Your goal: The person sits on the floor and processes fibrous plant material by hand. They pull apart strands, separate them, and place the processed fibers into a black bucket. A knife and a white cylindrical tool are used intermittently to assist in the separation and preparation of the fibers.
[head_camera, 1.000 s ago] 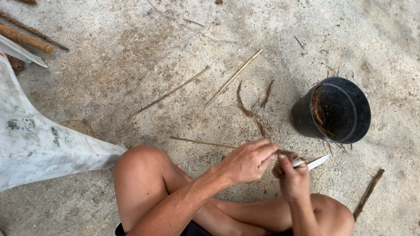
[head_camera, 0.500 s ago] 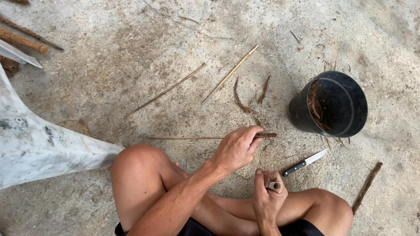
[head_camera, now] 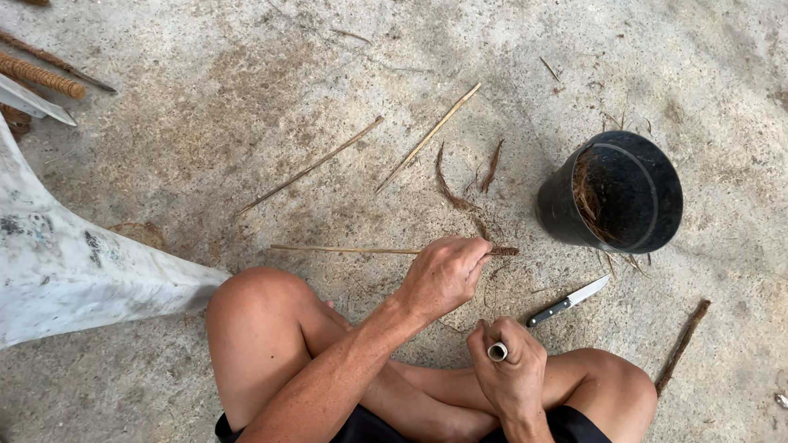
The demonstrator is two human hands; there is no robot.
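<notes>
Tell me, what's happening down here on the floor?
A person sits cross-legged on a concrete floor. The left hand holds a long thin stick that lies low along the ground. The right hand is closed around a small pale tube. A knife lies on the floor beside that hand, untouched. A black pot with fibres inside stands nearby, with more thin sticks and bark scraps scattered in front.

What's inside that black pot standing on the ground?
Inside the black pot, brownish fibrous strands cling to the near-left inner wall. The rest of the interior looks dark; the bottom lies in shadow, so anything lying there cannot be made out.
</notes>
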